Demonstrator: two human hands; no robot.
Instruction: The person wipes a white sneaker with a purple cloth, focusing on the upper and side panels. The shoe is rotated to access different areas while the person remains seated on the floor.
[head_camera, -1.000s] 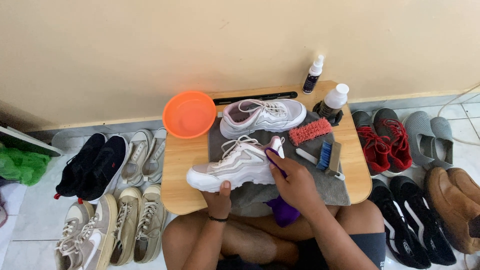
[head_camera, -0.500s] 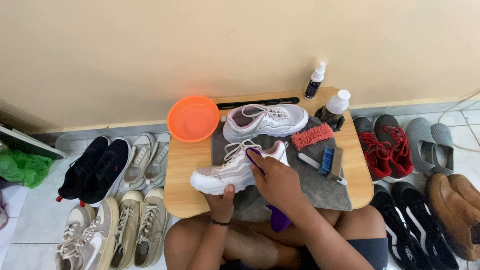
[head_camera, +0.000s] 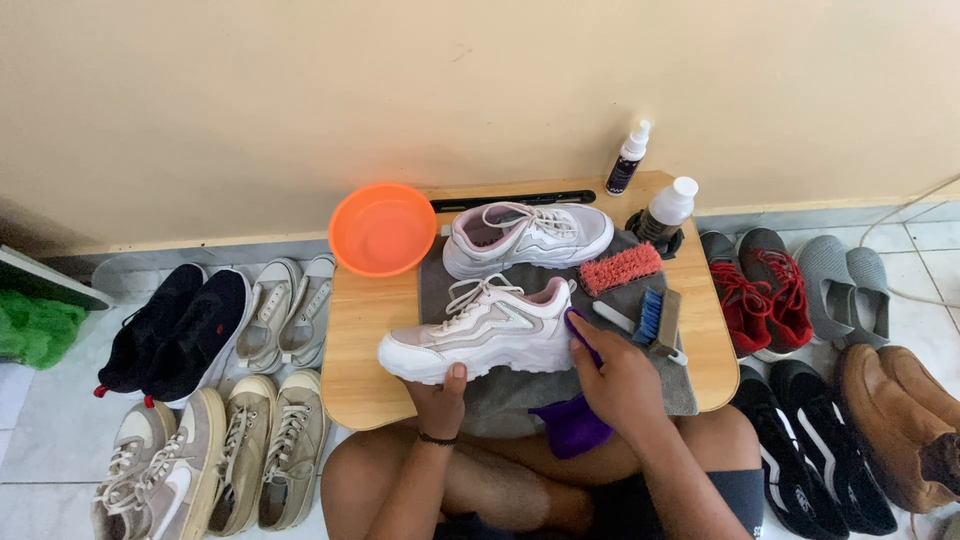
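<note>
At the centre of the frame, a white sneaker (head_camera: 480, 335) lies on a grey mat (head_camera: 520, 390) on the wooden table (head_camera: 365, 330). The left hand (head_camera: 438, 400) grips its sole from below, fingers clamped. The right hand (head_camera: 620, 385) presses a purple cloth (head_camera: 572, 425) to the heel, fingers closed on it.

A person sits cross-legged at a low wooden table (head_camera: 370, 390), the left hand (head_camera: 440, 398) gripping the sole of a white sneaker (head_camera: 480, 333) while the right hand (head_camera: 618, 375) presses a purple cloth (head_camera: 572, 425) to its heel. A second white sneaker (head_camera: 527, 235) lies farther back on a grey mat (head_camera: 520, 390), beside an orange basin (head_camera: 382, 229), a red brush (head_camera: 620, 268) and a blue brush (head_camera: 655, 318). Two bottles (head_camera: 668, 208) stand at the far right. Pairs of shoes (head_camera: 210, 320) line the floor on both sides.
</note>
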